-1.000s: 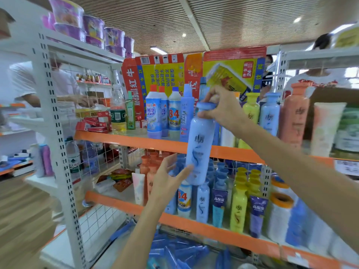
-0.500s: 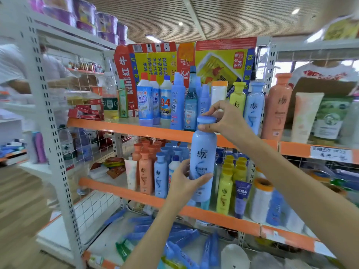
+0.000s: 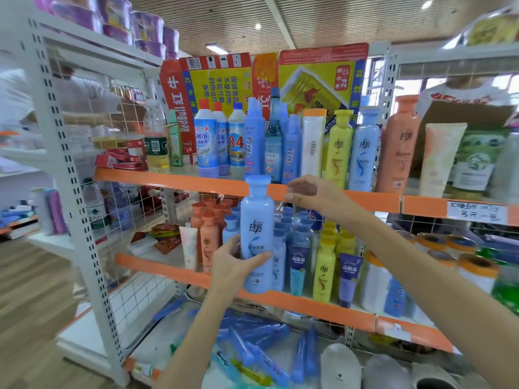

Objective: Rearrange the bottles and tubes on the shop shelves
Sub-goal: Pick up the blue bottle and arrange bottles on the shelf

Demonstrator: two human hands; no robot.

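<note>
In front of the orange-edged shelving (image 3: 323, 196), one tall pale-blue bottle (image 3: 257, 234) stands upright, its base at the front lip of the middle shelf (image 3: 306, 306); whether it rests there cannot be told. The left hand (image 3: 234, 263) grips its lower body, fingers and thumb curled round. The right hand (image 3: 307, 192) hovers just beside the cap (image 3: 257, 182), fingers loosely spread, apparently not touching.

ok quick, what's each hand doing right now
Left hand: grips the blue bottle around its lower body.
Right hand: open, beside the bottle's cap, holding nothing.
</note>
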